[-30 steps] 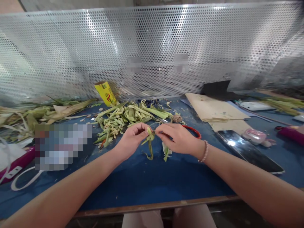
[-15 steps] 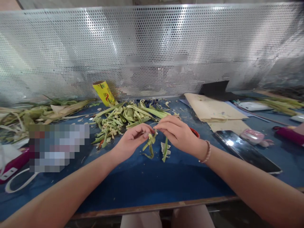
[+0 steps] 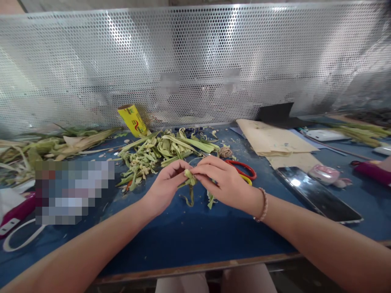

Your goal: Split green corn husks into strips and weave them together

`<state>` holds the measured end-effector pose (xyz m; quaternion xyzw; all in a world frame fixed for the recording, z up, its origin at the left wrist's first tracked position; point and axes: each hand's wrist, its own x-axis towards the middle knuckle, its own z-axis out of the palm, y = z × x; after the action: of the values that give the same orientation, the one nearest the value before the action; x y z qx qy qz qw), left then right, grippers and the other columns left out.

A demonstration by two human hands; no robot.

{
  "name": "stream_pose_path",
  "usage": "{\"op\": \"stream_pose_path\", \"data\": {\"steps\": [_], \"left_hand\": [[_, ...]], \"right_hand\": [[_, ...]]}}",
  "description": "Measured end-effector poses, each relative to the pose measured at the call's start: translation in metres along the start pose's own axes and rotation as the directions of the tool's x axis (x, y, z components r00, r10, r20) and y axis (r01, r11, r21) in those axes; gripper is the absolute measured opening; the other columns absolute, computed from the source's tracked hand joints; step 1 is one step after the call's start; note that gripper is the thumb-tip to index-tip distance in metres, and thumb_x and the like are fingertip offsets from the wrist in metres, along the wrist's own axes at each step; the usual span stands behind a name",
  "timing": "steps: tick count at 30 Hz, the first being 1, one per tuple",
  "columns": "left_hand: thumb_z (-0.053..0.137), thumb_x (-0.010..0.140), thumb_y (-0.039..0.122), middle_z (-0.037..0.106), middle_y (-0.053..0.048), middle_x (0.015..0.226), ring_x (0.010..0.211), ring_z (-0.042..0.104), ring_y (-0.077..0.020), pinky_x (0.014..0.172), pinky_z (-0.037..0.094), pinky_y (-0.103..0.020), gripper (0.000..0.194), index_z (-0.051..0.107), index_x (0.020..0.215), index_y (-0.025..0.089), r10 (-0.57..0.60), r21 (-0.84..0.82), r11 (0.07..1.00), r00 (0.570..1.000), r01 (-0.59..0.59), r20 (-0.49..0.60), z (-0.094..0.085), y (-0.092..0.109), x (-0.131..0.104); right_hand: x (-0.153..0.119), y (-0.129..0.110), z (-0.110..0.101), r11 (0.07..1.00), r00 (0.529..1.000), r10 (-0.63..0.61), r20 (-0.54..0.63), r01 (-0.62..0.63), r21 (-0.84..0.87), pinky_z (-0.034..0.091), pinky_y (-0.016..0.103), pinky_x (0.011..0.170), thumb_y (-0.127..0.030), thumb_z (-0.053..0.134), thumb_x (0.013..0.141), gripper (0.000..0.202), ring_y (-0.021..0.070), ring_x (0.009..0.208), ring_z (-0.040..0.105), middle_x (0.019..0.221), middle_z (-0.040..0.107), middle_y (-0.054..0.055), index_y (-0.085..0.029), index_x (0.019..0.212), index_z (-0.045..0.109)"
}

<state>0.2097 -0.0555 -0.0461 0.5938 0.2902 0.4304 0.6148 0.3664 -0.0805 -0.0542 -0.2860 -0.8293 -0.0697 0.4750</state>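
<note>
Between my hands is a small pale green knotted leaf piece (image 3: 190, 178), its darker tail hanging down. My left hand (image 3: 166, 185) pinches its left side between thumb and fingers. From the right, my right hand (image 3: 221, 181) closes its fingertips on the same piece. A green and white scrap (image 3: 210, 199) shows just below my right hand. Behind my hands lies a pile of green leaf strips and knotted pieces (image 3: 165, 148). Scissors with red and yellow handles (image 3: 244, 167) rest beyond my right hand, partly hidden by it, near a ball of twine (image 3: 225, 152).
A yellow tube (image 3: 133, 121) leans by the perforated metal screen (image 3: 201, 53). Brown paper (image 3: 275, 140), a black phone (image 3: 317, 195) and a pink case (image 3: 324, 174) are on the right. Long husks (image 3: 45, 148) and a blurred-out object (image 3: 73, 191) are on the left.
My right hand has shifted slightly left and down, uncovering more of the scissors and the twine ball. The leaf piece is now more bunched between my fingertips.
</note>
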Motion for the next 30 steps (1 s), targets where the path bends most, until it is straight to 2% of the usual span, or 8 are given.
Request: {"op": "stream_pose_path", "data": {"steps": [5,9,12,15,19,24,28,30], "left_hand": [[0.065,0.063,0.02,0.05,0.002,0.063,0.059,0.043,-0.0091,0.056,0.035,-0.021,0.009,0.057,0.067,0.017,0.098,0.146,0.985,0.994,-0.088,-0.058,0.0,-0.005,0.002],[0.061,0.069,0.025,0.05,0.002,0.062,0.06,0.045,-0.0094,0.058,0.037,-0.021,0.011,0.054,0.064,0.017,0.132,0.193,0.976,0.978,-0.1,-0.159,-0.002,-0.012,0.002],[0.055,0.074,0.028,0.055,-0.001,0.069,0.067,0.05,-0.0115,0.064,0.039,-0.023,0.012,0.058,0.07,0.017,0.163,0.195,0.971,0.98,-0.138,-0.118,-0.003,-0.012,0.0],[0.063,0.065,0.023,0.058,-0.002,0.077,0.071,0.053,-0.0131,0.065,0.041,-0.024,0.014,0.06,0.077,0.017,0.156,0.246,0.96,0.985,-0.133,-0.078,0.0,-0.009,-0.001],[0.069,0.058,0.023,0.057,0.001,0.068,0.061,0.051,-0.0108,0.058,0.04,-0.023,0.018,0.058,0.069,0.016,0.105,0.288,0.955,0.987,-0.065,-0.124,0.002,-0.008,0.001],[0.068,0.061,0.028,0.057,0.002,0.065,0.057,0.05,-0.0088,0.057,0.04,-0.021,0.016,0.06,0.071,0.017,0.072,0.156,0.986,0.991,-0.055,-0.112,-0.005,-0.015,0.006],[0.068,0.062,0.027,0.059,0.001,0.065,0.058,0.051,-0.009,0.058,0.04,-0.022,0.014,0.064,0.07,0.017,0.039,0.111,0.993,0.996,-0.029,-0.086,-0.008,-0.018,0.008],[0.068,0.063,0.026,0.059,0.001,0.065,0.059,0.051,-0.0088,0.059,0.04,-0.022,0.012,0.064,0.07,0.017,0.016,0.096,0.995,0.998,-0.01,-0.061,-0.008,-0.018,0.007]], "right_hand": [[0.0,-0.003,0.004,0.997,0.997,0.068,-0.024,-0.067,0.038,0.047,0.025,0.069,-0.012,0.045,0.082,0.012,0.0115,0.076,0.054,0.081,0.058,0.004,-0.018,0.086,0.056],[0.001,-0.001,0.004,0.976,0.978,0.211,-0.003,-0.21,0.062,0.045,0.022,0.062,-0.009,0.046,0.078,0.012,0.0099,0.067,0.051,0.072,0.055,0.002,-0.017,0.075,0.055],[0.002,0.003,0.005,0.937,0.94,0.341,-0.017,-0.338,0.089,0.042,0.019,0.055,-0.009,0.048,0.073,0.01,0.0088,0.062,0.049,0.068,0.051,0.0,-0.017,0.068,0.052],[0.002,0.006,0.007,0.907,0.91,0.413,-0.04,-0.406,0.116,0.039,0.018,0.051,-0.009,0.049,0.069,0.01,0.0085,0.059,0.048,0.065,0.048,-0.001,-0.017,0.063,0.048],[0.002,0.005,0.008,0.884,0.9,0.436,0.028,-0.434,0.174,0.04,0.019,0.051,-0.008,0.049,0.067,0.01,0.0086,0.061,0.048,0.066,0.049,-0.001,-0.017,0.063,0.048],[0.002,0.009,0.001,0.787,0.857,0.483,0.179,-0.514,0.342,0.042,0.018,0.05,-0.014,0.051,0.072,0.009,0.009,0.063,0.052,0.072,0.055,0.001,-0.016,0.08,0.053],[0.004,0.017,-0.009,0.814,0.871,0.444,0.211,-0.49,0.312,0.038,0.018,0.047,-0.021,0.053,0.075,0.007,0.0066,0.054,0.046,0.064,0.053,-0.001,-0.015,0.073,0.056],[0.004,0.02,-0.012,0.822,0.881,0.418,0.223,-0.471,0.32,0.036,0.018,0.046,-0.02,0.052,0.076,0.007,0.006,0.052,0.044,0.064,0.052,-0.001,-0.015,0.072,0.056]]}}
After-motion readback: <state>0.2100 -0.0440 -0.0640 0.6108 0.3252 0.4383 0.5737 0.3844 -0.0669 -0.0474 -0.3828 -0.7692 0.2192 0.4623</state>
